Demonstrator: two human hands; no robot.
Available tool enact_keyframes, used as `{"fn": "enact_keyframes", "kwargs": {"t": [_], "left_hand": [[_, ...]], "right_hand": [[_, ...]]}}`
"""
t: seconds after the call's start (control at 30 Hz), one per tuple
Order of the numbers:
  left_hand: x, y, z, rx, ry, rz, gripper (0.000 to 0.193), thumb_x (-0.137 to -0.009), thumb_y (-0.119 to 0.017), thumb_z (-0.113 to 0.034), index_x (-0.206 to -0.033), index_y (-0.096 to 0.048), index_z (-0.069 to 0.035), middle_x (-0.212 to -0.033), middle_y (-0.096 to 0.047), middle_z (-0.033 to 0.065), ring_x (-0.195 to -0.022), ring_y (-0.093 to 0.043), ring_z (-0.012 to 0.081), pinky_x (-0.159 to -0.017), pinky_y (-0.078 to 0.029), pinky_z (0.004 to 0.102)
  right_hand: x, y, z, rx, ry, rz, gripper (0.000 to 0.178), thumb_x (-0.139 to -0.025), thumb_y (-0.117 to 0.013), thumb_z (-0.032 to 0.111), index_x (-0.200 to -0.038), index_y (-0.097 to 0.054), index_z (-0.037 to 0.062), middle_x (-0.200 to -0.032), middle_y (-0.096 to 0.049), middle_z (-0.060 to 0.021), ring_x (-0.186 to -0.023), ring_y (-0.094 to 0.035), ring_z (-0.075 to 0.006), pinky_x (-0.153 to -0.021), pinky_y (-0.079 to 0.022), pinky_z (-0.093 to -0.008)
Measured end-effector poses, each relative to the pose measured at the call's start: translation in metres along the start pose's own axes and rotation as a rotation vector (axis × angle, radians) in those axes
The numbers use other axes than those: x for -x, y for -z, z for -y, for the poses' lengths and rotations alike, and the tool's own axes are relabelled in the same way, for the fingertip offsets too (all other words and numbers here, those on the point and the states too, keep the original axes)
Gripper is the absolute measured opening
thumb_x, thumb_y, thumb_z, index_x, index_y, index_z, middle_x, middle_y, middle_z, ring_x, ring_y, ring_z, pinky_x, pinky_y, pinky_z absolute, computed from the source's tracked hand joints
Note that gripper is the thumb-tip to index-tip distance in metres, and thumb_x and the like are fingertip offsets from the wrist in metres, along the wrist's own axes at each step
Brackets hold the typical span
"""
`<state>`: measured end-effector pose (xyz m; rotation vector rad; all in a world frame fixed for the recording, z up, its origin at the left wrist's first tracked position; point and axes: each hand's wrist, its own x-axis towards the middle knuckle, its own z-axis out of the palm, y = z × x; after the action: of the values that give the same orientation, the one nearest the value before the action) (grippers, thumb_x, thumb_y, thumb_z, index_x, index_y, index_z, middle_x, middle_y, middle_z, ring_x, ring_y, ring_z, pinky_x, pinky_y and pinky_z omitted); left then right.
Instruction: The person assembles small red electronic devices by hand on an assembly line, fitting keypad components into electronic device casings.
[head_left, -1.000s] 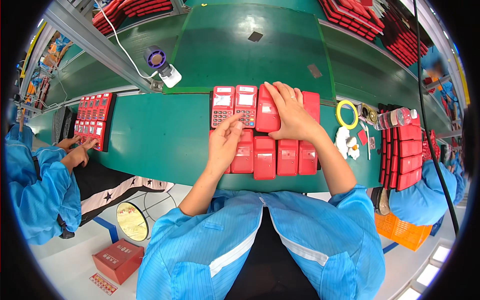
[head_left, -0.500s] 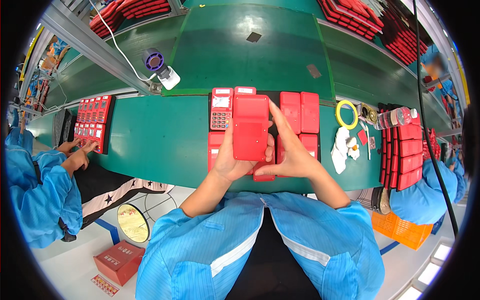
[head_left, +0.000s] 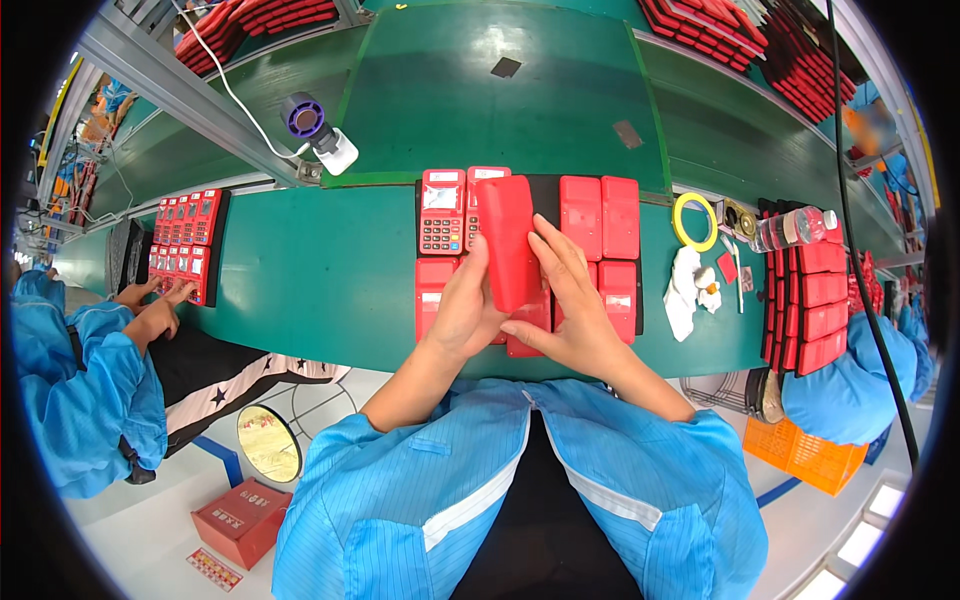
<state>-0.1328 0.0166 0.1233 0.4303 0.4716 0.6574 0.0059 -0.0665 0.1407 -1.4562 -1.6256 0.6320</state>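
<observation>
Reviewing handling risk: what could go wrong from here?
1. The held red device is tilted between the left hand and right hand; it might slip and strike the red devices in the black tray below.
2. The clear bottle is close to the stacked red devices; if knocked or leaking, it could wet them.

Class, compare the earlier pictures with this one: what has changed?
A red device was lifted from the black tray, toward the person, and turned partly edge-on. The left hand, earlier by the keypads, now holds it; the right hand, earlier on it, is open beside it. The yellow tape roll and bottle stayed put.
</observation>
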Motion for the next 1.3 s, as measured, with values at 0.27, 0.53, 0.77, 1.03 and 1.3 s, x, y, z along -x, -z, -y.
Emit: {"fn": "enact_keyframes", "kwargs": {"t": [0.27,0.53,0.77,1.03,1.3], "left_hand": [[-0.003,0.008,0.008,-0.346,-0.244,0.093,0.063,-0.097,-0.064,-0.010,-0.150,-0.030,-0.003,-0.137,-0.050,0.0111,-0.121,-0.056,0.0177,-0.104,-0.048,0.0343],[-0.001,0.031,0.010,-0.775,-0.177,0.124,0.084,-0.086,-0.069,0.007,-0.156,-0.023,-0.001,-0.127,-0.053,0.0106,-0.107,-0.061,0.0157,-0.088,-0.053,0.0270],[0.004,0.048,0.016,-0.935,-0.142,0.090,0.061,-0.089,-0.066,0.005,-0.146,-0.046,-0.002,-0.122,-0.055,0.0100,-0.094,-0.062,0.0110,-0.082,-0.053,0.0234],[0.012,0.048,0.013,-0.975,-0.214,0.071,0.045,-0.089,-0.067,0.001,-0.133,-0.059,-0.001,-0.111,-0.063,0.0087,-0.092,-0.064,0.0117,-0.078,-0.053,0.0240],[0.013,0.048,0.008,-0.970,-0.209,0.059,0.042,-0.089,-0.067,0.000,-0.131,-0.061,-0.001,-0.109,-0.065,0.0082,-0.094,-0.063,0.0119,-0.078,-0.051,0.0242]], "right_hand": [[0.008,0.005,-0.003,-0.067,-0.078,-0.096,0.075,-0.084,-0.077,0.010,-0.147,-0.040,-0.0026,-0.137,-0.056,-0.0186,-0.126,-0.054,-0.0293,-0.105,-0.046,-0.0398],[0.009,0.023,-0.036,-0.828,-0.576,-0.030,0.055,-0.095,-0.061,0.002,-0.147,-0.044,0.0001,-0.122,-0.066,-0.0053,-0.088,-0.059,-0.0047,-0.071,-0.049,-0.0198],[-0.009,0.012,-0.089,-0.624,-0.682,-0.054,0.048,-0.096,-0.064,0.008,-0.142,-0.052,0.0008,-0.096,-0.069,0.0022,-0.061,-0.048,-0.0017,-0.052,-0.038,-0.0179],[-0.030,0.043,-0.102,0.395,-0.221,-0.239,0.046,-0.080,-0.079,0.015,-0.121,-0.065,-0.0018,-0.095,-0.068,-0.0179,-0.082,-0.068,-0.0331,-0.072,-0.054,-0.0412],[-0.029,0.089,-0.098,0.720,-0.158,0.277,0.106,-0.065,-0.086,0.012,-0.154,-0.029,0.0115,-0.156,-0.031,-0.0174,-0.144,-0.028,-0.0383,-0.117,-0.031,-0.0482]]}}
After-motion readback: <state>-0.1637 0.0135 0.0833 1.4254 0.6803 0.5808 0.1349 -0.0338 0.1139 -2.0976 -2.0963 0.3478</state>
